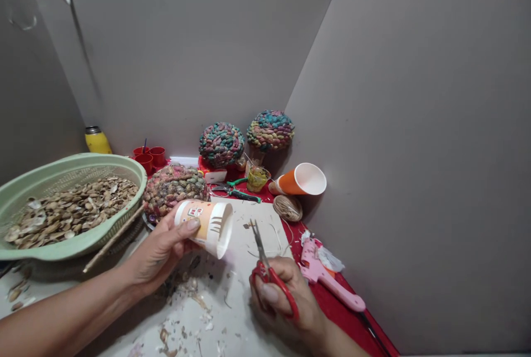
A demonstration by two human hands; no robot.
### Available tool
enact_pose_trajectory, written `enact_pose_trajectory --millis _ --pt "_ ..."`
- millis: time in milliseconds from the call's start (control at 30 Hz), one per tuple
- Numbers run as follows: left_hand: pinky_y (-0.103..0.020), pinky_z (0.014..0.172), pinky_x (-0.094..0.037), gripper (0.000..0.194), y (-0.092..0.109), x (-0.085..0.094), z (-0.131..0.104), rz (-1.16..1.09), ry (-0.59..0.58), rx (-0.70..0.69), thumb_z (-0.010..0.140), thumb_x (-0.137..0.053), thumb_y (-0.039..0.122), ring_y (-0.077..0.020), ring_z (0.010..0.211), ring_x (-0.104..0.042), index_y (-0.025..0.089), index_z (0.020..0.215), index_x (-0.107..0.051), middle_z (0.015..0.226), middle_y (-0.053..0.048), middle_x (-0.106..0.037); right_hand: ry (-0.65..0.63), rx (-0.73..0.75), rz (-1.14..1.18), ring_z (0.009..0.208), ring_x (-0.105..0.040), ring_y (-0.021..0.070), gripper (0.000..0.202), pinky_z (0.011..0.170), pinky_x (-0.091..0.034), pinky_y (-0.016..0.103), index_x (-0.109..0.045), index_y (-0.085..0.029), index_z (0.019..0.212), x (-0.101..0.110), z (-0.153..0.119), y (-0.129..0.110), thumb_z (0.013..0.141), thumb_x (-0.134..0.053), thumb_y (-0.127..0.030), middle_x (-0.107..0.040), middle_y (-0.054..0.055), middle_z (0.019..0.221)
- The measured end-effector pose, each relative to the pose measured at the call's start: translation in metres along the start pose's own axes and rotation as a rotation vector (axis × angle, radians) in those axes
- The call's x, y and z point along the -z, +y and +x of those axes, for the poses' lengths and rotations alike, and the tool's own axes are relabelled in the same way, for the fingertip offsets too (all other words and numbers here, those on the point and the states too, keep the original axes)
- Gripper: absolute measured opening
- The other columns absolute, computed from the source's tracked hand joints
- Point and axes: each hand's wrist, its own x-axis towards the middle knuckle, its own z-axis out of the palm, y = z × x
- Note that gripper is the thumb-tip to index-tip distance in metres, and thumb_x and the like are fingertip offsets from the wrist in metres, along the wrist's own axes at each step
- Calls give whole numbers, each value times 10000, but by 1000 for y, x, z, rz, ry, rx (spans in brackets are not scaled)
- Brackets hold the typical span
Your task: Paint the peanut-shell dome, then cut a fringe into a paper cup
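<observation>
My left hand (164, 246) is closed around a paper cup (201, 224), tipped on its side with its open mouth toward the right. The cup is white and peach with a small printed label, and several short slits run along its rim. In my right hand (290, 296) is a pair of red-handled scissors (262, 252), blades pointing up and away and nearly closed. The blades are apart from the cup, to its right. Just behind the cup sits a ball (176, 186) covered in painted shells, partly hidden by my left hand.
A green basket (139, 171) of shells stands left, with a stick (112, 239) against it. Two colourful shell-covered balls (222, 144) stand at the back. Pliers (238, 193), an orange cup (290, 181), twine (287, 207) and a pink glue gun (332, 282) lie rightward. Shell scraps litter the board.
</observation>
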Motion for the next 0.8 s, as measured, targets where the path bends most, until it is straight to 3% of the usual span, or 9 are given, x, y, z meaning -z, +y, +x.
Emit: enact_pose_trajectory --millis 133,267,500,800 --pt "-209 617 -550 516 -5 1 1 30 26 -18 748 -923 406 -139 749 -692 229 1155 -660 970 -12 -772 126 44 -2 366 -314 56 603 402 -219 215 -484 -189 536 1 1 2 811 -740 -660 -422 -49 418" --pt "-182 510 -489 537 -8 -2 -3 43 24 3 761 -917 395 -100 601 -656 242 1157 -589 870 18 -739 159 56 -22 379 -323 65 618 419 -235 221 -526 -179 540 -1 4 1 812 -723 -697 -430 -46 413" --pt "-251 636 -610 559 -9 -7 -10 12 -19 -16 741 -939 298 -170 771 -750 250 1162 -575 1004 -27 -759 151 108 -21 391 -337 67 617 435 -236 230 -492 -187 541 -1 6 6 819 -729 -685 -423 -50 417" --pt "-296 721 -669 420 -20 -10 -17 -5 -21 74 833 -874 323 -187 872 -772 281 1184 -647 1137 -19 -764 241 221 -6 387 -355 74 608 435 -272 232 -538 -179 543 2 9 9 836 -706 -685 -465 -35 422"
